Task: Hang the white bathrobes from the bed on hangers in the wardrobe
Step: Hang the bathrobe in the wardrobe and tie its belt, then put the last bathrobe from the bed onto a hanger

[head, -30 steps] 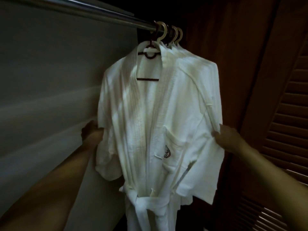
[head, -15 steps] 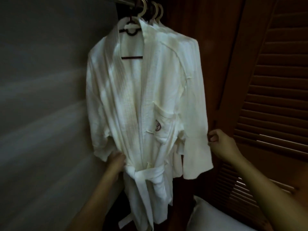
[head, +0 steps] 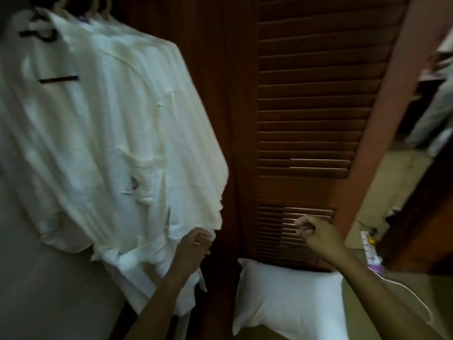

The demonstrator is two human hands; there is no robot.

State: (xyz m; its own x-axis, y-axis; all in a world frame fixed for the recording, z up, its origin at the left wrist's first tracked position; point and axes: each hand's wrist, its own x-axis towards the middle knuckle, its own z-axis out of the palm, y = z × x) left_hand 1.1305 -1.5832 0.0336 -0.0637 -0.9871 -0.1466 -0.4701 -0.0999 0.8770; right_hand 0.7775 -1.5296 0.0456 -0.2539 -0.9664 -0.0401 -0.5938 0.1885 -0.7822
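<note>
The white bathrobes (head: 110,123) are hung on hangers (head: 58,79) just above and left of the left grip (head: 196,244), curled at a sleeve hem (head: 217,223), its hold lost in blur, while the right grip (head: 310,228) is fisted on nothing, so final straightening is judged underway and letting go is called for next.
</note>
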